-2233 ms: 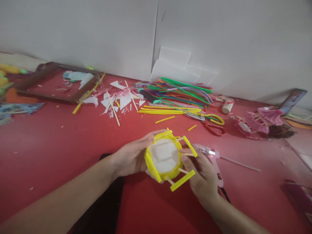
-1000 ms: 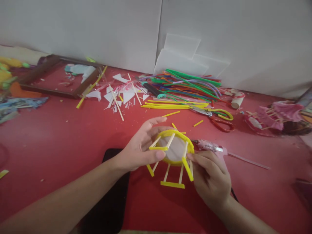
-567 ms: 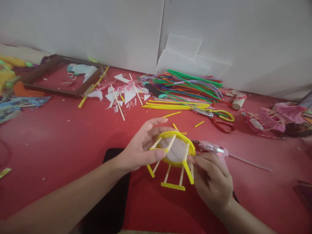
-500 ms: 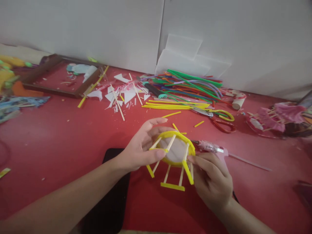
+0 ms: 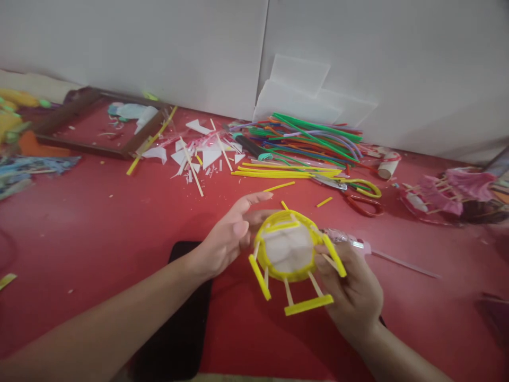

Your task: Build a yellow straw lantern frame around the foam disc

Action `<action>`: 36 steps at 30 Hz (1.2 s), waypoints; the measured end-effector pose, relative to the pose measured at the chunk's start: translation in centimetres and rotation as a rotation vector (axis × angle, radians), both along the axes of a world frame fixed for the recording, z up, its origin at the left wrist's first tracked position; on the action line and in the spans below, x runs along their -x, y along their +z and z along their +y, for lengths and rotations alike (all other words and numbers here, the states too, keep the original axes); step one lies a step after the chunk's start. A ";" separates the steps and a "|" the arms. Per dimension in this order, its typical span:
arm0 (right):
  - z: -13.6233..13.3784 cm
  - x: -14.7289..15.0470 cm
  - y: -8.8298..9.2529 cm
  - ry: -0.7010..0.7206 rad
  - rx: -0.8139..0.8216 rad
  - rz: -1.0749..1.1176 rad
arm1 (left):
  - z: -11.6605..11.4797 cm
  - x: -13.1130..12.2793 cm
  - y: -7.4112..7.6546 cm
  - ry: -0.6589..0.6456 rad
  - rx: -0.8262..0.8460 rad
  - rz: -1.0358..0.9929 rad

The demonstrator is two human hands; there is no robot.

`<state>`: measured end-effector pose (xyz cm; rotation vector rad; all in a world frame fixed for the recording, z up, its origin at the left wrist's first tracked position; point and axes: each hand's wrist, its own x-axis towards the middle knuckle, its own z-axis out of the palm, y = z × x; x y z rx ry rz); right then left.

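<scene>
A small round craft basket frame [image 5: 289,249] has a whitish base, a yellow pipe-cleaner rim and wooden stick posts topped with yellow crossbars. My right hand [image 5: 352,286] grips it at its right side, fingers partly hidden behind a post. Beside its left edge is my left hand [image 5: 226,239], fingers apart, the thumb raised off the frame; whether the hidden fingertips touch the rim I cannot tell. Just behind my right hand lies a pink glue gun [image 5: 345,239] with a clear glue stick [image 5: 405,263] poking out of its back.
Scissors [image 5: 358,191] lie by yellow pipe cleaners [image 5: 278,171] and a coloured pile [image 5: 314,138]. White scraps [image 5: 210,154] and sticks are strewn left of them. A brown frame [image 5: 85,146] is back left, a black phone-like slab [image 5: 178,318] under my left forearm, a pink craft piece [image 5: 449,191] at right.
My left thumb has lifted off the frame and that hand has opened. The frame has turned and tilted in my right hand, showing more of its whitish base.
</scene>
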<state>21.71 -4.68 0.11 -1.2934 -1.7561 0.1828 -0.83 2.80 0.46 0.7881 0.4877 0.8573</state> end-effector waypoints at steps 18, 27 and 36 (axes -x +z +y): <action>0.2 0.1 -0.5 0.003 0.166 0.067 | 0.3 -0.3 0.5 -0.072 0.272 0.289; 0.0 0.1 -0.7 0.003 0.168 0.085 | 0.3 -0.5 0.5 -0.082 0.276 0.294; 0.1 0.1 -0.6 0.003 0.170 0.101 | 0.3 -0.2 0.0 -0.074 0.266 0.212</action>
